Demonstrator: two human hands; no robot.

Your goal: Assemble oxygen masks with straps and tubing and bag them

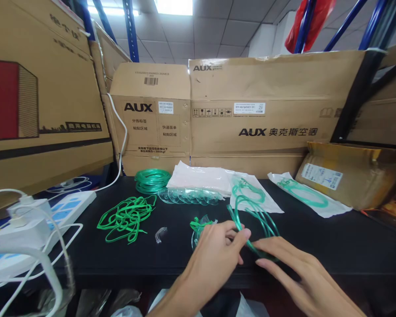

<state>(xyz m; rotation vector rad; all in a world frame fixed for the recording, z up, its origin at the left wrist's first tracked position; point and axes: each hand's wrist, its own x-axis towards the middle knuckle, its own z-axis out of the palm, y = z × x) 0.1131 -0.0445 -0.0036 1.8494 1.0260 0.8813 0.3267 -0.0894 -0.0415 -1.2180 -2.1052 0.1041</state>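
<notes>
A coiled bundle of translucent green tubing [260,215] is between my hands near the front of the black table. My left hand [218,248] is closed, pinching the bundle's left side between thumb and fingers. Around its lower right part, my right hand [290,264] has the tubing between thumb and fingertips. Just behind my left hand lies a clear green-tinted plastic piece with a green strap [198,224], partly hidden by the hand. Farther left are a few small clear-and-silver strips [160,234] and a tangle of green elastic cord [127,219].
At the back lie a green tubing coil [152,180], a row of clear plastic masks [191,196], white pouches [201,176] and a bagged tube [300,193]. A power strip [66,211] with cables is left. Cardboard boxes [270,101] wall the rear; another box [353,176] stands right.
</notes>
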